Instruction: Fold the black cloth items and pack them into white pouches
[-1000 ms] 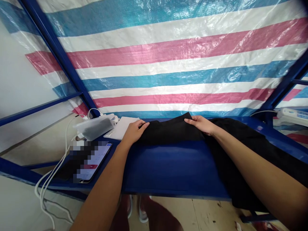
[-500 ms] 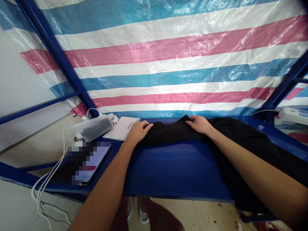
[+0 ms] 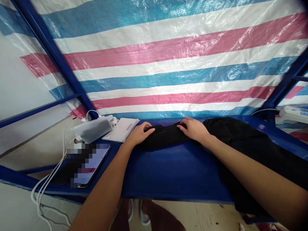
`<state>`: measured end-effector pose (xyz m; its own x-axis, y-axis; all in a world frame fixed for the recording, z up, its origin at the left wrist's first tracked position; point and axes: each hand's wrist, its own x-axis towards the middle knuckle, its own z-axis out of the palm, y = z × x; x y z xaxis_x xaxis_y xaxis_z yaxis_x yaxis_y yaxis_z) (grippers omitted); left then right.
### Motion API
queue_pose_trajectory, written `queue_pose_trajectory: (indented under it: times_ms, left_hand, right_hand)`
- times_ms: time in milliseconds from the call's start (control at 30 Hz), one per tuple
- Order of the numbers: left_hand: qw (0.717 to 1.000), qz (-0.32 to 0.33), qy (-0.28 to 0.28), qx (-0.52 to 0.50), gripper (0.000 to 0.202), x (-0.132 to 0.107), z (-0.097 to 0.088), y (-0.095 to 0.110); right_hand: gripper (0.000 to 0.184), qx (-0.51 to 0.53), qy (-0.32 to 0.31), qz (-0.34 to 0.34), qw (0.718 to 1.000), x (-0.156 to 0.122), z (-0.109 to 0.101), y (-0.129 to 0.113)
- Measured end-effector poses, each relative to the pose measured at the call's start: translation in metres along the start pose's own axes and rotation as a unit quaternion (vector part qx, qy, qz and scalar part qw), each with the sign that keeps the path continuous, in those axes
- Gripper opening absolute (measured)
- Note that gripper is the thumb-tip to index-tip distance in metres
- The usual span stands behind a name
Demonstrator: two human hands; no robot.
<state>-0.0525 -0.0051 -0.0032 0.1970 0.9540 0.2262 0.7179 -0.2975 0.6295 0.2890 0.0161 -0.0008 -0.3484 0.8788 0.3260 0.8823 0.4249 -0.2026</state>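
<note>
A black garment (image 3: 166,136) lies across the blue shelf, narrow between my hands and spreading wider to the right, where it hangs over the front edge. What kind of garment it is, I cannot make out. My left hand (image 3: 139,134) grips its left end, thumb on top and fingers round the far side. Further right, my right hand (image 3: 194,129) pinches the far edge of the narrow part between thumb and fingers. Small folds bunch up in the cloth beside my left thumb.
Left of my left hand are white papers (image 3: 121,129), a pale translucent case (image 3: 95,129) and a lit tablet or phone (image 3: 96,163). White cables (image 3: 38,192) hang over the left edge. A striped tarp (image 3: 168,77) backs the blue shelf (image 3: 173,173). A white power strip (image 3: 295,115) is at right.
My right hand has moved slightly left along the garment, closer to my left hand. The peak of cloth it pinched has flattened, and the cloth bunches more near my left thumb.
</note>
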Motion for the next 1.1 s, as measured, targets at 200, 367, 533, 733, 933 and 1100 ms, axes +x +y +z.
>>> queue_pose_trajectory:
  times_ms: [200, 367, 533, 733, 933, 1100]
  left_hand:
    - [0.998, -0.03, -0.043, -0.046, 0.054, -0.002, -0.001, 0.004]
    - [0.986, -0.019, -0.14, -0.089, 0.054, -0.009, 0.001, 0.025]
    - [0.982, -0.023, -0.162, -0.096, 0.056, -0.01, 0.001, 0.029]
    - [0.984, 0.005, -0.162, -0.076, 0.059, -0.014, 0.002, 0.037]
    - [0.993, 0.065, -0.095, -0.032, 0.051, -0.011, 0.016, 0.036]
    - [0.991, 0.099, -0.094, 0.0, 0.049, -0.008, 0.02, 0.029]
  right_hand:
    - [0.055, 0.021, -0.014, -0.065, 0.998, -0.003, 0.011, -0.011]
    - [0.045, -0.003, 0.02, -0.096, 0.995, -0.002, 0.01, -0.005]
    - [0.046, 0.013, -0.03, -0.118, 0.992, -0.003, 0.011, -0.001]
    - [0.051, 0.084, -0.077, -0.269, 0.956, -0.009, 0.019, -0.023]
    - [0.039, 0.069, -0.028, -0.286, 0.955, -0.008, 0.008, -0.031]
    - [0.039, 0.072, -0.044, -0.23, 0.97, -0.003, 0.017, -0.019]
